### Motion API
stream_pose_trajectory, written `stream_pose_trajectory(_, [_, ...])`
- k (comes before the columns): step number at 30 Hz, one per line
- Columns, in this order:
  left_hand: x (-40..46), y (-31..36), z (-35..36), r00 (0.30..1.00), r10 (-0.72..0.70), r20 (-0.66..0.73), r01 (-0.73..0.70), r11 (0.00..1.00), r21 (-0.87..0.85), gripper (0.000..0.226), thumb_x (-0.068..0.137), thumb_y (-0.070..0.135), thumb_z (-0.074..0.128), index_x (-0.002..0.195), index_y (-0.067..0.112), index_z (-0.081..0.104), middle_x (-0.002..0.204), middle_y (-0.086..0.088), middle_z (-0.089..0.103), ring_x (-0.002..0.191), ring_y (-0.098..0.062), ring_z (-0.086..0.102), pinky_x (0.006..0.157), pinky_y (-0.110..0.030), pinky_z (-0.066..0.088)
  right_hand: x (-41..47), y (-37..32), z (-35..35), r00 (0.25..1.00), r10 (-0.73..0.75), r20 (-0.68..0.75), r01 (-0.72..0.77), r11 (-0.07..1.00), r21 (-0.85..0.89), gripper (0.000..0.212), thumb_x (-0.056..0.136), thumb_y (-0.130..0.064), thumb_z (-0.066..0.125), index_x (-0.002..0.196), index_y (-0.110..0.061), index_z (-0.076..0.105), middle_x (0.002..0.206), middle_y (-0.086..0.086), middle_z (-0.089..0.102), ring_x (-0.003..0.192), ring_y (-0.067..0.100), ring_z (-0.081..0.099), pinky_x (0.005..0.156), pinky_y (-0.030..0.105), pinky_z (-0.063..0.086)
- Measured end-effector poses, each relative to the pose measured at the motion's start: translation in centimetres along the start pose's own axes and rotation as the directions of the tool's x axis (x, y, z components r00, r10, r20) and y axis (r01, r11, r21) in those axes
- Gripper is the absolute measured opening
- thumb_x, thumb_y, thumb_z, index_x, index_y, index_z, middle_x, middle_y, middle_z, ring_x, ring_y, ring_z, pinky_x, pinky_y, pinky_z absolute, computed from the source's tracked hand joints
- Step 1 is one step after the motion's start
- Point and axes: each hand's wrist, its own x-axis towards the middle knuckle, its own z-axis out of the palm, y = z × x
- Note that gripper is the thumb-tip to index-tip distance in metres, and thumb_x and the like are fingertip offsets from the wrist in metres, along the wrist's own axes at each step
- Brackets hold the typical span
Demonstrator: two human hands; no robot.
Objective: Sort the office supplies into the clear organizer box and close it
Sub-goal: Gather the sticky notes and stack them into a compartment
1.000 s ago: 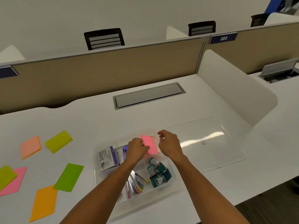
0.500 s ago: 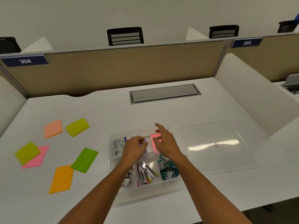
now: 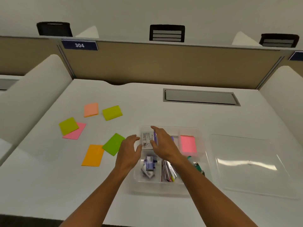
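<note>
Sorting continues: 1 pink pad [image 3: 188,144] lies in the organizer box [image 3: 170,185]; my left hand [image 3: 128,152] and right hand [image 3: 161,144] hover released (holding nothing). Next, reach left for the green pad [image 3: 113,144].

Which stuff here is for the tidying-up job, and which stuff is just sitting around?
For the job:
- clear plastic organizer box
- flat clear lid
- pink sticky pad in the box
- loose coloured sticky pads: peach, yellow, green, orange

Just sitting around:
- grey cable hatch in the desk
- blue 304 sign
- black chairs
</note>
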Motion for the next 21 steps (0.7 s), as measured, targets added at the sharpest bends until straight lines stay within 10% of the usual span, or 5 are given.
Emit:
stream_pose_trajectory(9, [-1.1, -7.7, -3.6, 0.973, -0.200, -0.119, 0.215, 0.967, 0.139, 0.048, 0.087, 0.022, 0.067, 0.132, 0.009, 0.054, 0.145, -0.013, 0.045, 0.132, -0.033, 0.040, 0.107, -0.043, 0.034, 2.6, -4.8, 4.8, 0.964, -0.197, 0.178, 0.226, 0.961, -0.159, 0.060, 0.097, -0.025, 0.054, 0.151, -0.022, 0.027, 0.152, 0.006, 0.035, 0.138, 0.024, 0.034, 0.111, 0.042, 0.036])
stream_pose_trajectory(21, [-2.4, -13.0, -5.2, 0.894, -0.431, -0.118, 0.445, 0.834, 0.327, 0.086, 0.085, 0.049, 0.062, 0.151, 0.013, 0.019, 0.156, -0.010, 0.022, 0.143, -0.037, 0.017, 0.110, -0.053, 0.027, 4.5, -7.1, 10.5, 0.934, -0.094, 0.345, 0.170, 0.965, -0.199, 0.066, 0.093, -0.024, 0.058, 0.150, -0.011, 0.028, 0.148, 0.015, 0.034, 0.132, 0.036, 0.039, 0.107, 0.047, 0.037])
